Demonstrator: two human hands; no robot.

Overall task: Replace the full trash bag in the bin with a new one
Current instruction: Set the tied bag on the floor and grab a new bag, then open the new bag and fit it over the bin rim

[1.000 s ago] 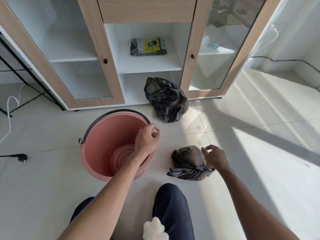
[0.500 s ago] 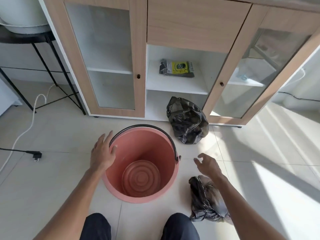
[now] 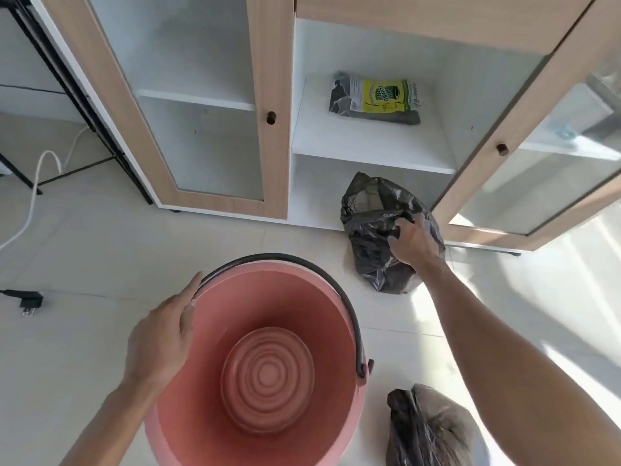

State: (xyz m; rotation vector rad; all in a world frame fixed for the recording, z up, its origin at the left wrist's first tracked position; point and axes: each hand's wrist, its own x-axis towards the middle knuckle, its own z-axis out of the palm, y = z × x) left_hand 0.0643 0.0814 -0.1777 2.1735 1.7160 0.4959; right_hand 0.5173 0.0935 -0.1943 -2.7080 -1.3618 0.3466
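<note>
Pink plastic fills the lower middle of my view: the bin (image 3: 265, 364) stands upright on the tiled floor (image 3: 84, 331), its mouth facing straight up at me and its long axis vertical, with nothing inside but the ringed bottom. Its black handle (image 3: 349, 307) lies folded along the rim from 11 to 3 o'clock. My left hand (image 3: 161, 341) lies flat against the bin's outer wall at 9 o'clock, fingers loose and spread along the rim, steadying it more than gripping.

My right hand (image 3: 415, 243) reaches out to 1 o'clock of the bin and rests on the crumpled black bag (image 3: 379, 237) slumped on the floor against the cabinet (image 3: 272, 95); the fingers curl into the plastic, but I cannot tell whether they have closed on it. That bag's gathered top points toward 12 o'clock, its length running away from me.

At 5 o'clock, just beside the bin, lies the tied full bag (image 3: 433, 428), its knot toward the bin. A packet of bags (image 3: 376, 99) lies flat on the cabinet's middle shelf (image 3: 369, 146).
</note>
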